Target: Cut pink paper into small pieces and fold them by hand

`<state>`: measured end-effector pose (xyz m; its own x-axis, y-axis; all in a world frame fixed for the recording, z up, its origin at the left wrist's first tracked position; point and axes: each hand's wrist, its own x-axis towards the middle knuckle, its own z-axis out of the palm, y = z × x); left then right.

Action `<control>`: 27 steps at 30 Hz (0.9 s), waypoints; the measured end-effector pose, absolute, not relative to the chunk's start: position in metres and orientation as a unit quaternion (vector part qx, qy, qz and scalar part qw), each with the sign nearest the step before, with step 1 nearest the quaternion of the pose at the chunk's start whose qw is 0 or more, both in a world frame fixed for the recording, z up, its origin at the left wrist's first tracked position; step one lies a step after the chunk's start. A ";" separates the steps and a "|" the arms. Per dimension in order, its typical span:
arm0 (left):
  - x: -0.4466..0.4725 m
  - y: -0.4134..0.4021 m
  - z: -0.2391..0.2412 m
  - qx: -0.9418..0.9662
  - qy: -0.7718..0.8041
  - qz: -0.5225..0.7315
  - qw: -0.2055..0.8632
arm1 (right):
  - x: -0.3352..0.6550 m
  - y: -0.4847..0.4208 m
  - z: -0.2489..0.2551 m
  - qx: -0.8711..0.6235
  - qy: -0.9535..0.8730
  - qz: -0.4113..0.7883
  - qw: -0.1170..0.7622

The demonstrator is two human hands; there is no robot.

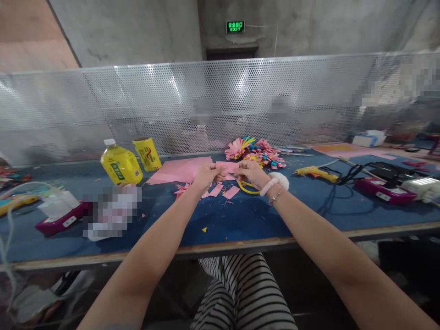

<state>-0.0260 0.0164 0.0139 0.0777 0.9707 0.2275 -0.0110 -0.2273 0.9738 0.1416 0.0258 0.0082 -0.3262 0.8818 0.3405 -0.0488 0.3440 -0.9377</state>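
Between my two hands a piece of pink paper [227,167] is held up above the table. My left hand [210,176] pinches its left end, fingers closed. At the other end, my right hand [251,173] grips the paper between thumb and fingers. Below them lie small cut pink paper pieces [231,192] and thin scraps. Larger pink sheets [177,169] are spread behind my left hand. Just behind my right hand sits a pile of fringed paper flowers [256,151] in pink, yellow and blue. Part of a yellow ring [248,189] shows beneath my right wrist.
A yellow bottle [122,162] and a yellow box [147,155] stand at the left. Yellow glue guns lie at both sides, the right one [316,173] with its cord. Purple power strips [385,190] flank the work area. A perforated metal screen [220,105] borders the back.
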 end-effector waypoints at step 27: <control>-0.016 0.024 -0.004 0.588 0.382 0.618 0.354 | 0.130 0.021 0.003 -0.335 -0.705 0.358 0.512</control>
<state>-0.0156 0.0238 -0.0037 -0.0566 0.8878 0.4567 0.0115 -0.4568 0.8895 0.1301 0.0213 0.0029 -0.2498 0.8394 0.4827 0.1061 0.5192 -0.8481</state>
